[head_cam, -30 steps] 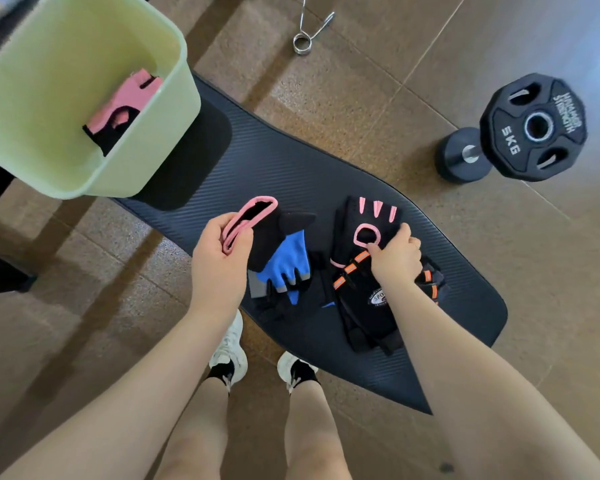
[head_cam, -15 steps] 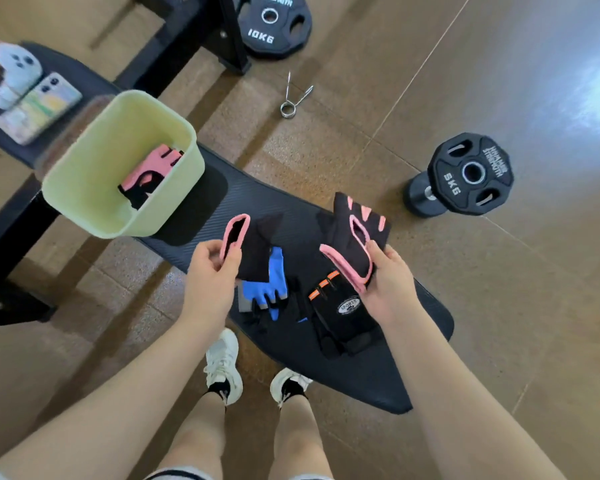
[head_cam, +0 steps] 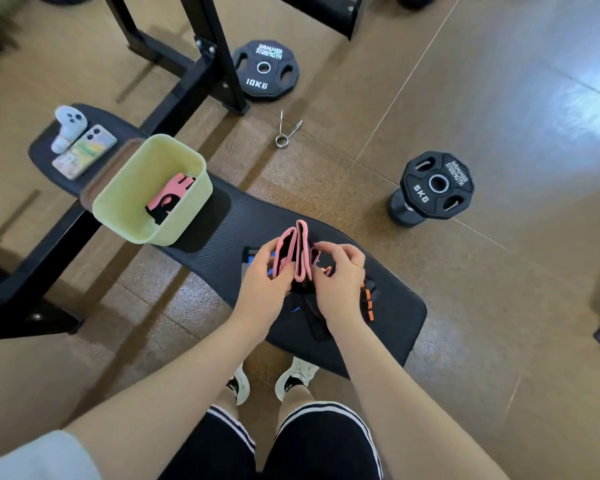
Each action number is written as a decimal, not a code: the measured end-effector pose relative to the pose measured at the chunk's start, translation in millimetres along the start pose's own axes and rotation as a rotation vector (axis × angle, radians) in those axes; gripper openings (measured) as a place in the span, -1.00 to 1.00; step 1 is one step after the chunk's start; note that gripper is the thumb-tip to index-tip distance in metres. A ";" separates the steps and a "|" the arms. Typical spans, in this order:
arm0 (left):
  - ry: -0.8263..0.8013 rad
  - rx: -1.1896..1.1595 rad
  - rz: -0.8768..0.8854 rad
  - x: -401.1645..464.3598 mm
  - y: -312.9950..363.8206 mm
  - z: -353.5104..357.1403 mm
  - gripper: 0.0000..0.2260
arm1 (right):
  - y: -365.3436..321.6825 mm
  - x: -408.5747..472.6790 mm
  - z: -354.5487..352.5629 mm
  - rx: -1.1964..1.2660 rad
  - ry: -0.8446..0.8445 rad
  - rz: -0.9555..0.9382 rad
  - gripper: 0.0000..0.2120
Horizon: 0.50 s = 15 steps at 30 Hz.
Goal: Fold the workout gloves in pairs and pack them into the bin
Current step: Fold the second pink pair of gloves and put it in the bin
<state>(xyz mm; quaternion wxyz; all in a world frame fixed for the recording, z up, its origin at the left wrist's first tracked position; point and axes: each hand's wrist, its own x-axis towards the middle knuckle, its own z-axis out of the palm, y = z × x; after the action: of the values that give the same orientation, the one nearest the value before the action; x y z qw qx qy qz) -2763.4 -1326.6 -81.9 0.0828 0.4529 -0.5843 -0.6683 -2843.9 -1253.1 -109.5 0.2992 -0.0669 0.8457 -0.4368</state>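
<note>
Over the black bench pad (head_cam: 399,317) I hold two pink-and-black gloves side by side, cuffs up. My left hand (head_cam: 264,285) grips the left glove (head_cam: 284,252). My right hand (head_cam: 336,282) grips the right glove (head_cam: 302,251), and the two touch. Beneath my hands lie a blue glove (head_cam: 252,259), mostly hidden, and black gloves with orange straps (head_cam: 367,303). The pale green bin (head_cam: 125,206) stands on the pad to the left and holds a folded pink-and-black pair (head_cam: 168,199).
A 5 kg plate on a dumbbell (head_cam: 433,187) stands on the floor at right. A 10 kg plate (head_cam: 265,69) and a spring clip (head_cam: 286,131) lie behind the bench. A phone (head_cam: 84,150) and a white device (head_cam: 66,128) rest on the pad's far left. A black rack frame (head_cam: 187,64) stands behind.
Both hands have come together, bringing the two pink-and-black gloves side by side above the pad. The camera has pulled back and up, so more of the floor and rack shows.
</note>
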 end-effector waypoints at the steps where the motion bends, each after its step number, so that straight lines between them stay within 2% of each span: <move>1: -0.002 0.026 0.025 -4.1 4.4 -0.7 -0.68 | -3.3 -4.4 -8.2 0.029 -0.093 -0.066 -0.66; 3: 0.022 0.076 0.063 -7.7 11.1 -3.4 -0.70 | -9.8 -10.4 -22.0 0.119 -0.248 -0.098 -0.63; 6: 0.003 0.140 0.056 -9.9 16.5 -7.5 -0.70 | -18.1 -15.8 -35.0 0.255 -0.357 -0.003 -0.72; 9: -0.054 0.198 0.102 -14.4 24.8 -9.1 -0.69 | -23.3 -19.4 -36.5 0.151 -0.323 -0.022 -0.83; 11: -0.051 0.188 0.116 -15.7 30.5 -9.7 -0.66 | -26.2 -19.6 -34.9 0.112 -0.340 -0.051 -0.63; 13: -0.026 0.130 0.073 -17.1 33.2 -11.0 -0.65 | -32.4 -22.7 -33.2 0.143 -0.452 -0.102 -0.43; 15: -0.017 0.106 0.032 -20.1 36.9 -12.6 -0.74 | -42.3 -24.0 -31.8 0.095 -0.463 -0.172 -0.36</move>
<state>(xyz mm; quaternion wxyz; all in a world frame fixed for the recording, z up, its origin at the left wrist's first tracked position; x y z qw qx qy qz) -2758.4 -1333.8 -38.9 0.0644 0.4417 -0.6266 -0.6388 -2848.6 -1247.6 -51.9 0.4495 -0.2230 0.7243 -0.4729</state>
